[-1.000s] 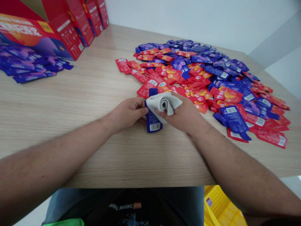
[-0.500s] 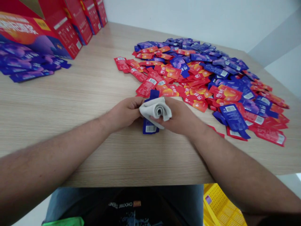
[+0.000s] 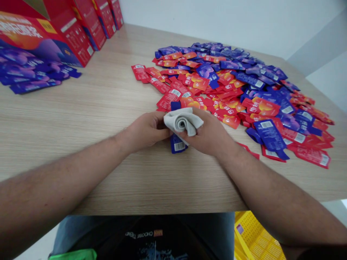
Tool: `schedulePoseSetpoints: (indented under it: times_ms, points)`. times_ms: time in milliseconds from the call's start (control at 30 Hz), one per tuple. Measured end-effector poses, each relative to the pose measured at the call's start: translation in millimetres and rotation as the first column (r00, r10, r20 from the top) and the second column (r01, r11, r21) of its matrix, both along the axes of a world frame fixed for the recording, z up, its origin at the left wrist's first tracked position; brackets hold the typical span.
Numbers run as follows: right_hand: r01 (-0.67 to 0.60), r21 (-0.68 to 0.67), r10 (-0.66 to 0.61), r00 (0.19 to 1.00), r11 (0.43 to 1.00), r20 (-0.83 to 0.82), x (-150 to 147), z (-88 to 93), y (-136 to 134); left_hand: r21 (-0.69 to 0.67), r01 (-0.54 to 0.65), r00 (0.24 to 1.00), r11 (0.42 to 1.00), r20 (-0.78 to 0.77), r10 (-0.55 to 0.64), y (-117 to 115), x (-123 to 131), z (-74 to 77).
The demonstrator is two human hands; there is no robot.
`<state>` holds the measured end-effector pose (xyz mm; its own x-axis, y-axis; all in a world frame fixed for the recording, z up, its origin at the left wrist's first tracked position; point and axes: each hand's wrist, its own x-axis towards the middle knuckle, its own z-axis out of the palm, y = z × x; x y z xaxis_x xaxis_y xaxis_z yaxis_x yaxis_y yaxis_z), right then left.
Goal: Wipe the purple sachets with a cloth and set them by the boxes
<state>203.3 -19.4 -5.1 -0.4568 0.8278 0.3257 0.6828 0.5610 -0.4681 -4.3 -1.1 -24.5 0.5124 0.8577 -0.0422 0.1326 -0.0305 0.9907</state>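
A grey-white cloth [image 3: 184, 122], rolled into a coil, is gripped by my right hand [image 3: 213, 133] just above the table. Beneath it is a blue sachet [image 3: 178, 146] with a barcode at its near end; the cloth covers its middle. My left hand [image 3: 148, 131] pinches the sachet from the left side, thumb on top. Its other fingertips are hidden behind the cloth. The cloth touches or lies very close over the sachet's face; I cannot tell how firmly.
Beyond my hands spreads a heap of red sachets [image 3: 196, 82] and blue sachets [image 3: 270, 135]. At the far left several red boxes [image 3: 77, 38] stand in a row, with a pile of blue-purple sachets [image 3: 35, 72] before them. A yellow crate [image 3: 260, 234] sits below the table's edge.
The sachet has shifted a little to the right under the cloth. The cloth has turned and moved slightly right, its coil now facing up more. My left thumb has slid forward.
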Motion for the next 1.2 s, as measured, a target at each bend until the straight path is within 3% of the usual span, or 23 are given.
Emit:
schedulePoseSetpoints:
  times_ms: [67, 200, 333, 400, 533, 633, 700, 767, 900, 967, 1033, 1100, 1200]
  points:
    - [-0.034, -0.041, 0.037, 0.997, 0.999, 0.063, 0.1, 3.1, -1.9, 0.098, 0.025, 0.997, 0.995, -0.072, -0.018, 0.0, -0.6, 0.6]
    - [0.092, 0.059, -0.097, 0.99, 0.994, 0.102, 3.0, 4.2, -0.7, 0.176, 0.002, 0.987, 0.984, -0.159, 0.026, 0.1, -2.1, -2.2]
    - [-0.01, 0.047, 0.002, 0.987, 0.999, 0.159, 2.9, 3.4, -0.4, 0.219, 0.064, 0.979, 0.974, -0.201, -0.019, 0.8, -3.4, -2.5]
    - [0.013, 0.049, -0.02, 0.988, 0.999, 0.154, 3.4, 2.6, 1.8, 0.215, 0.066, 0.977, 0.974, -0.214, -0.019, 1.5, -4.2, -3.1]
    - [0.13, 0.068, -0.135, 0.989, 0.989, 0.066, 4.6, -0.9, 6.5, 0.087, -0.002, 0.994, 0.996, -0.105, 0.012, 1.0, -3.5, -5.3]
    - [0.028, 0.017, -0.028, 1.0, 0.999, 0.0, 2.3, -3.8, 4.0, -0.14, -0.121, 0.988, 0.983, 0.076, 0.132, -1.8, 1.1, -1.7]
    - [-0.099, -0.04, 0.101, 0.994, 0.994, 0.042, 1.1, -5.5, 2.3, -0.295, -0.185, 0.956, 0.938, 0.168, 0.241, -3.5, 4.6, 3.1]
    - [-0.127, -0.073, 0.134, 0.986, 0.989, 0.096, 1.8, -6.6, 3.3, -0.382, -0.202, 0.932, 0.902, 0.207, 0.297, -4.4, 6.9, 7.4]
    - [0.087, 0.067, -0.088, 0.996, 0.994, 0.008, 5.0, -6.8, 8.4, -0.406, -0.186, 0.938, 0.895, 0.196, 0.285, -5.4, 8.0, 10.4]
    - [0.048, 0.075, -0.049, 0.999, 0.996, 0.001, 3.9, -6.2, 7.1, -0.405, -0.176, 0.943, 0.898, 0.193, 0.271, -5.9, 8.0, 10.0]
    - [-0.106, -0.004, 0.106, 0.991, 0.994, 0.082, 1.3, -6.0, 3.7, -0.401, -0.181, 0.939, 0.898, 0.202, 0.28, -5.9, 7.9, 9.5]
    - [-0.177, -0.072, 0.186, 0.973, 0.982, 0.141, -0.2, -6.6, 1.6, -0.404, -0.193, 0.93, 0.894, 0.214, 0.298, -5.0, 7.7, 9.3]
    - [-0.015, 0.005, 0.015, 0.998, 1.0, 0.064, 1.8, -8.0, 4.0, -0.421, -0.194, 0.926, 0.886, 0.219, 0.307, -2.9, 7.1, 8.9]
